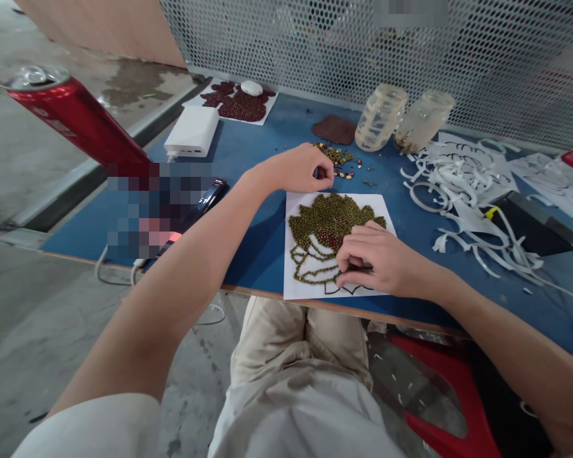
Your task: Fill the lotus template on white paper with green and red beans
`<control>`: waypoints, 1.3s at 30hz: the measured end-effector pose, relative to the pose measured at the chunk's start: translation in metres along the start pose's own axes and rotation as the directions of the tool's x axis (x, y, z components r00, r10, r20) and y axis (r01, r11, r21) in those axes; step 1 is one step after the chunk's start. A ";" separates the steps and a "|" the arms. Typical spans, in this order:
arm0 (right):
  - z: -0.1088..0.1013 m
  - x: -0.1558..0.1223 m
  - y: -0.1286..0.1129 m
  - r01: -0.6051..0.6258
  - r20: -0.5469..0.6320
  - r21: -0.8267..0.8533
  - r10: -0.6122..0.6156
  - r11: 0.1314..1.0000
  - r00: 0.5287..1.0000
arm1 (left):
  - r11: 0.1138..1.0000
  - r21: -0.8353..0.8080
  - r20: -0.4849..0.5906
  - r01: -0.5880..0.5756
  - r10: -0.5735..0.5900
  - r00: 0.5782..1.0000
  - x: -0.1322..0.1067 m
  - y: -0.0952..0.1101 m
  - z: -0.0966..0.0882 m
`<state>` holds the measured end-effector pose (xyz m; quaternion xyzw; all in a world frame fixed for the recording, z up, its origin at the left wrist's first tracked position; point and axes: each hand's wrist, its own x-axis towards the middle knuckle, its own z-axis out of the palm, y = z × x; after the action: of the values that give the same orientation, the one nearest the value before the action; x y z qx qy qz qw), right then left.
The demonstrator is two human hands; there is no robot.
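A white sheet [300, 283] lies near the front edge of the blue table [253, 254]. It carries a drawn figure partly filled with green beans [329, 219] and a few red ones. My right hand [379, 257] rests on the sheet's lower right, fingers pinched round a thin dark tool that touches the outline. My left hand [298, 168] sits just past the sheet's top edge, fingers curled beside a small loose pile of beans [338, 157]; whether they pinch a bean is hidden.
Two clear plastic jars [381, 116] lie at the back by a perforated metal screen [363, 44]. White paper strips [458, 178] and a dark pad [530, 232] cover the right. A white power bank [193, 130], a red can [74, 114] and another sheet with red beans [239, 105] are at left.
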<state>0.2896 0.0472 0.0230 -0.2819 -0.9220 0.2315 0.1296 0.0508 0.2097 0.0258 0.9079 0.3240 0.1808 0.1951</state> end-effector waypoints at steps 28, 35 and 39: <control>-0.004 -0.002 0.010 0.047 -0.330 -0.039 -0.057 0.998 0.942 | 0.825 0.291 -0.306 0.484 -0.399 0.864 0.005 -0.018 0.001; -0.005 0.001 0.018 0.031 -0.347 -0.084 -0.058 0.996 0.936 | 0.824 0.368 -0.236 0.432 -0.366 0.900 0.008 -0.015 0.003; -0.006 0.001 0.021 -0.019 -0.396 -0.094 -0.019 0.995 0.918 | 0.836 0.370 -0.228 0.406 -0.342 0.912 0.008 -0.016 0.005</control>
<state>0.3003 0.0650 0.0177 -0.3288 -0.8867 0.1254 0.2998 0.0511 0.2252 0.0157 0.8306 0.5399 0.1361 0.0071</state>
